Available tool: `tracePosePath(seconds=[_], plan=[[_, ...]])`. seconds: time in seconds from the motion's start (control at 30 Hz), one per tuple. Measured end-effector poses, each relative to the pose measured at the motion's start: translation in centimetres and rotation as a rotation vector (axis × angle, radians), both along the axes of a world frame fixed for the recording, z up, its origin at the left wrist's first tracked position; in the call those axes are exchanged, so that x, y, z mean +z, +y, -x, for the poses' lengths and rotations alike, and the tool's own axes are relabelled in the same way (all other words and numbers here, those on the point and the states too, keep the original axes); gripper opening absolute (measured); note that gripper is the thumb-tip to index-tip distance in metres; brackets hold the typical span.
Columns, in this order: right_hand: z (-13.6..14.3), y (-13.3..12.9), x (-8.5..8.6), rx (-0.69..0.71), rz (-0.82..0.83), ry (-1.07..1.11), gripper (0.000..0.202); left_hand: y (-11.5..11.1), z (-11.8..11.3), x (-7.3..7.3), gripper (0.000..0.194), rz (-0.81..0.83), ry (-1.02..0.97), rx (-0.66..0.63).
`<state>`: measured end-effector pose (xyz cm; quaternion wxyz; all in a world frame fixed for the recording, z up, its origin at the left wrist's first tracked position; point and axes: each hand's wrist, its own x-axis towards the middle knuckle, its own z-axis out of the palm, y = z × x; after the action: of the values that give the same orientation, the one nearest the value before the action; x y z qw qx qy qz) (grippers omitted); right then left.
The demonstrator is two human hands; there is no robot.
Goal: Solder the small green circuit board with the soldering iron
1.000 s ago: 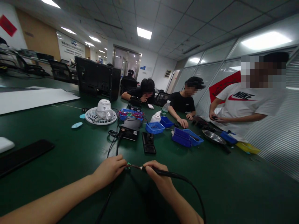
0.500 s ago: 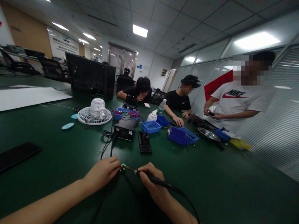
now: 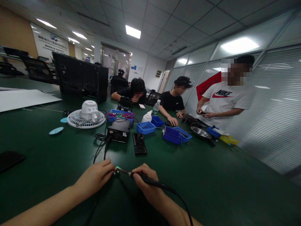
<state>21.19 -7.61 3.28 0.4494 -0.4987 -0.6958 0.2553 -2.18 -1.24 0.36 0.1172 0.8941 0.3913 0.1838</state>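
Observation:
My left hand (image 3: 97, 176) pinches a small green circuit board (image 3: 118, 169) just above the table. In my right hand (image 3: 148, 185) is a black soldering iron (image 3: 154, 183), held like a pen. Its metal tip points left and reaches the board; whether it touches a joint is too small to tell. The iron's cable curves down over my right wrist. Beyond my hands stands a black soldering station (image 3: 118, 131) with cables at its left side. To its right lies a black iron stand (image 3: 139, 144).
A white fan part (image 3: 87, 116) lies at the left beside light-blue discs. A blue basket (image 3: 121, 115) holds coloured wires. Blue trays (image 3: 145, 128) stand mid-table, a metal pan (image 3: 201, 132) and yellow tray (image 3: 229, 140) at right. Several people are across the table; a black phone-like slab (image 3: 10, 160) lies left.
The whole view has shifted, so the scene sits further left in the picture. Both hands keep the same hold on the board and the soldering iron.

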Motion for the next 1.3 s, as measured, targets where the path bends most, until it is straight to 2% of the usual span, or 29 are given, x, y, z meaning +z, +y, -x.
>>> tracePosePath(seconds=[0.37, 0.9, 1.3], plan=[[-0.09, -0.21, -0.35, -0.005, -0.031, -0.012, 0.011, 0.09, -0.04, -0.11, 0.02, 0.042, -0.021, 0.017], [-0.18, 0.01, -0.28, 0.008, -0.048, 0.003, 0.013, -0.05, -0.15, 0.04, 0.021, -0.009, 0.022, 0.006], [-0.26, 0.19, -0.03, 0.001, 0.031, 0.031, 0.012, -0.17, -0.28, 0.38, 0.019, -0.041, 0.057, -0.01]])
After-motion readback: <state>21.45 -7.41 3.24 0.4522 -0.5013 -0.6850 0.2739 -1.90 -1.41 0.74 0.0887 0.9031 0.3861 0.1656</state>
